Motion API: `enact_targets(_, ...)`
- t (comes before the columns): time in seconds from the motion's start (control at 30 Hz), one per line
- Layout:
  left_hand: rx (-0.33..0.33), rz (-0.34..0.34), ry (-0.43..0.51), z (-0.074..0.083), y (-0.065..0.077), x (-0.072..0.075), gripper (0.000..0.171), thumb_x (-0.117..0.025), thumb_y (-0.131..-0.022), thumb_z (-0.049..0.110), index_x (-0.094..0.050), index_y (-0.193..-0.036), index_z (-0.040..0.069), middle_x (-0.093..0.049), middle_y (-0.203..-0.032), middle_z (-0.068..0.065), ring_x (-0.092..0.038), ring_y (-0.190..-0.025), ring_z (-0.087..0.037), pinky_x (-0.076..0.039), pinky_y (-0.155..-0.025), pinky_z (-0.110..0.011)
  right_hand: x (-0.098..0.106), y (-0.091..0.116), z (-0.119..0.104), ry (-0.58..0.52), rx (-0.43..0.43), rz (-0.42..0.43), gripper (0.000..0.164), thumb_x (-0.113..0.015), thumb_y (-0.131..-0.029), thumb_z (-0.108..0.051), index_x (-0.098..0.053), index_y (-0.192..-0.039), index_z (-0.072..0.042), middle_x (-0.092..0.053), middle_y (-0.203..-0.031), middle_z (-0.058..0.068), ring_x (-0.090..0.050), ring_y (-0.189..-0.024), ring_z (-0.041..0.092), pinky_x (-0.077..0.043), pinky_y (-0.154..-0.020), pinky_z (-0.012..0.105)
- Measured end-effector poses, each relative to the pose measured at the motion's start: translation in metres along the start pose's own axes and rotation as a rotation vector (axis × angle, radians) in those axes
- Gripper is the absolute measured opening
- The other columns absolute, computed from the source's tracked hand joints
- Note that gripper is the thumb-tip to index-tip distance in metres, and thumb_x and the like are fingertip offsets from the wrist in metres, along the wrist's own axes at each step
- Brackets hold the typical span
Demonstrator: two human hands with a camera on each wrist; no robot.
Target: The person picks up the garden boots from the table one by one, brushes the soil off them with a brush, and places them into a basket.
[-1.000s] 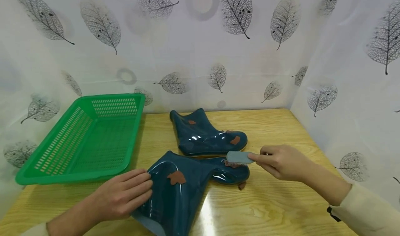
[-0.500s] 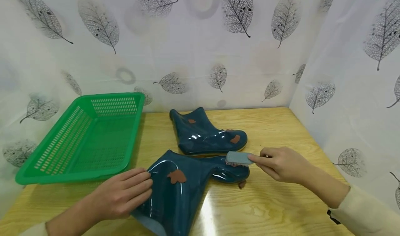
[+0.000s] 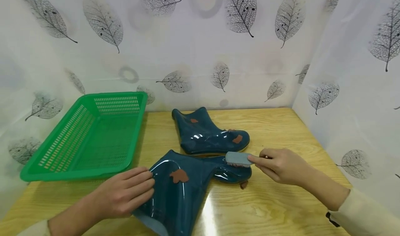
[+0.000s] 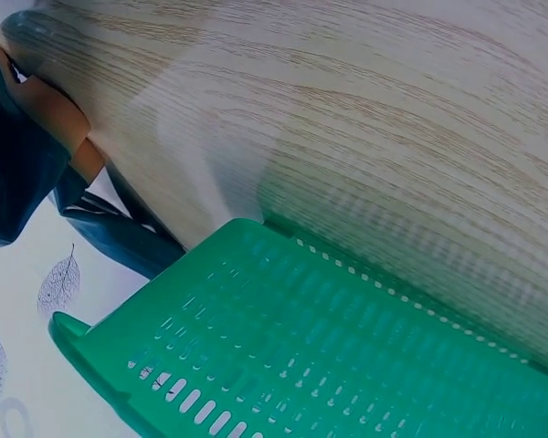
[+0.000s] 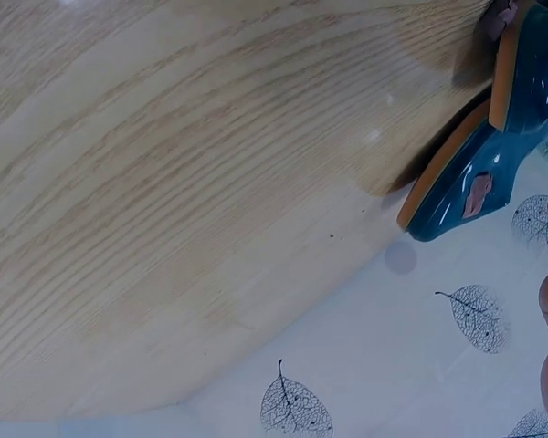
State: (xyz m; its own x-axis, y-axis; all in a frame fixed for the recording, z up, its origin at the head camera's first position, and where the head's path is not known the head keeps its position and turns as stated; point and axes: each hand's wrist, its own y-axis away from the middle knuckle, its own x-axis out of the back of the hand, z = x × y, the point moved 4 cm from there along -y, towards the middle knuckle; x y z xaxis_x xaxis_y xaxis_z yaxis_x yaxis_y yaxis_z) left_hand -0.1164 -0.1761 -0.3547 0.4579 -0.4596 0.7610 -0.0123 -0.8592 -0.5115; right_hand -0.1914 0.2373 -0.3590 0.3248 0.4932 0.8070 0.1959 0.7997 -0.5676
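Note:
A dark teal rain boot (image 3: pixel 190 191) lies on its side with its opening toward me. My left hand (image 3: pixel 123 194) holds its shaft near the top edge, fingers over the outside and thumb hidden. A brown patch (image 3: pixel 179 176) shows on that shaft. Between thumb and fingers, my right hand (image 3: pixel 281 166) pinches the end of a grey-blue scrubbing brush (image 3: pixel 238 158). Its bristles face down on the boot's toe. Behind lies the second rain boot (image 3: pixel 209 133), with brown patches on its shaft and toe. Both boots show orange-tan soles (image 5: pixel 447 164) in the right wrist view.
At the left stands a green slotted plastic basket (image 3: pixel 103 142), close to my left forearm. A small brown lump (image 3: pixel 243 184) lies beside the near boot's toe on the wooden table (image 3: pixel 268 208). A leaf-print curtain (image 3: pixel 193 48) hangs behind and along the sides.
The brush has shifted only slightly on the boot's toe, and less brown shows under it. My left hand stays on the shaft. The head view has moved a little.

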Motion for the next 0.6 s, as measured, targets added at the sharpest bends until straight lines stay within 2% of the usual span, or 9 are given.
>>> enact_targets(0.1, 0.0, -0.006, -0.004, 0.0, 0.0, -0.001, 0.035, -0.041, -0.103, 0.009, -0.075, -0.096, 0.013, -0.074, -0.099, -0.004, -0.069, -0.092, -0.022, -0.056, -0.083, -0.039, 0.009, 0.004, 0.004, 0.024, -0.013, -0.009, 0.04, -0.04, -0.109, -0.031, -0.075, -0.115, -0.012, -0.062, -0.082, -0.002, -0.041, -0.056, 0.0, -0.032, -0.048, 0.011)
enact_targets(0.2, 0.005, 0.004, -0.001, 0.0, -0.001, -0.001, 0.035, -0.041, -0.102, 0.009, -0.075, -0.095, 0.013, -0.074, -0.099, -0.004, -0.069, -0.092, -0.022, -0.057, -0.083, -0.039, 0.014, 0.005, 0.006, 0.021, -0.027, 0.006, 0.04, -0.041, -0.108, -0.031, -0.075, -0.114, -0.011, -0.063, -0.082, -0.001, -0.043, -0.057, 0.001, -0.034, -0.048, 0.011)
enact_targets(0.33, 0.009, -0.004, -0.001, 0.0, -0.001, -0.001, 0.036, -0.04, -0.102, 0.008, -0.075, -0.094, 0.013, -0.074, -0.098, -0.004, -0.069, -0.091, -0.022, -0.057, -0.082, -0.039, 0.01, -0.001, 0.005, 0.011, -0.025, 0.014, 0.037, -0.043, -0.108, -0.029, -0.073, -0.119, -0.011, -0.062, -0.084, -0.002, -0.044, -0.059, 0.001, -0.035, -0.05, 0.011)
enact_targets(0.5, -0.003, -0.039, -0.019, -0.001, -0.001, 0.0, 0.035, -0.04, -0.103, 0.01, -0.074, -0.096, 0.013, -0.075, -0.1, -0.004, -0.069, -0.093, -0.021, -0.057, -0.083, -0.039, 0.003, -0.002, 0.003, -0.008, -0.017, -0.04, 0.039, -0.041, -0.109, -0.03, -0.074, -0.119, -0.011, -0.062, -0.084, -0.003, -0.042, -0.059, 0.0, -0.034, -0.051, 0.01)
enact_targets(0.6, 0.003, -0.012, -0.005, -0.002, -0.002, -0.001, 0.034, -0.041, -0.102, 0.01, -0.074, -0.095, 0.013, -0.074, -0.1, -0.004, -0.069, -0.092, -0.022, -0.057, -0.082, -0.04, 0.007, 0.004, 0.005, 0.008, -0.015, -0.043, 0.042, -0.039, -0.109, -0.031, -0.075, -0.115, -0.011, -0.062, -0.084, -0.003, -0.041, -0.058, -0.001, -0.033, -0.05, 0.01)
